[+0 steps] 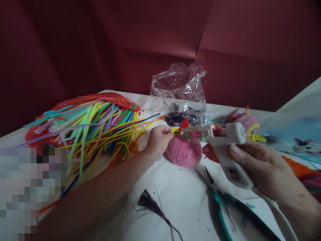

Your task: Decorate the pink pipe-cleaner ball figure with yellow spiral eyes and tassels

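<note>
My right hand [258,157] is wrapped round a white glue gun [223,144] with a small lit orange light and a switch on its handle. The gun's nozzle end points left, above a pink ribbed egg-shaped body [185,152] on the table. My left hand [159,139] pinches a small yellow curled piece [175,131] at the upper left of the pink body, close to the gun's front. A red piece [184,124] stands up just behind the nozzle end. The exact nozzle tip is hard to make out.
Many coloured pipe cleaners [92,127] spread from a red bag at left. A clear plastic bag [179,90] holds dark strands behind. Green-handled pliers [215,197] and a dark tassel [154,209] lie in front. A striped colourful object [248,124] is at right.
</note>
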### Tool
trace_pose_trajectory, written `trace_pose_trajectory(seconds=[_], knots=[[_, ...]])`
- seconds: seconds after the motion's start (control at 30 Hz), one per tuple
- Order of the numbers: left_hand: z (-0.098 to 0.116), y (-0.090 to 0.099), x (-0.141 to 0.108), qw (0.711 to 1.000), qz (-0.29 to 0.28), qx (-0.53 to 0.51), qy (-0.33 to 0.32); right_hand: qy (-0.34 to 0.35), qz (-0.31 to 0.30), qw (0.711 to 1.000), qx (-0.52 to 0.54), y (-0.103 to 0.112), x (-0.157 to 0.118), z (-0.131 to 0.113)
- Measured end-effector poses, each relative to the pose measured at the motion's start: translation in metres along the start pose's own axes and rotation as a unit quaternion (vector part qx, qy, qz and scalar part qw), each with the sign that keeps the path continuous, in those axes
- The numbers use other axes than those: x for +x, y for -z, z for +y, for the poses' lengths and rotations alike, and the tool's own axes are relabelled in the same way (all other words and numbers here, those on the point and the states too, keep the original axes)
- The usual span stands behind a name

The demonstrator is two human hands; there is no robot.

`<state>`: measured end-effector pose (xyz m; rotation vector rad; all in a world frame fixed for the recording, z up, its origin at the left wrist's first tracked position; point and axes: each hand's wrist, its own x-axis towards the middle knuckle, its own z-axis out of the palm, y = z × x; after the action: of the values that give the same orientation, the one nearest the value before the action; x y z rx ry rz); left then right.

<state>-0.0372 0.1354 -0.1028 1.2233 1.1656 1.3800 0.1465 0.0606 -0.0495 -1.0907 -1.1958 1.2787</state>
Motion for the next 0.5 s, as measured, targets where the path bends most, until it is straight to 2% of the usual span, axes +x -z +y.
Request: trace_pose_trajectory(seconds=[0.27,0.5], knots=[[-0.0016,0.0007,0.0011,1.0,-0.004,-0.001,-0.008,-0.012,-0.023,0.999,0.029,0.0066,-0.0013,0.0048],[-0.0037,0.0012,0.0013,1.0,-0.006,0.0,-0.01,-0.023,0.005,1.0,-0.015,0.0049,-0.003,0.0024]])
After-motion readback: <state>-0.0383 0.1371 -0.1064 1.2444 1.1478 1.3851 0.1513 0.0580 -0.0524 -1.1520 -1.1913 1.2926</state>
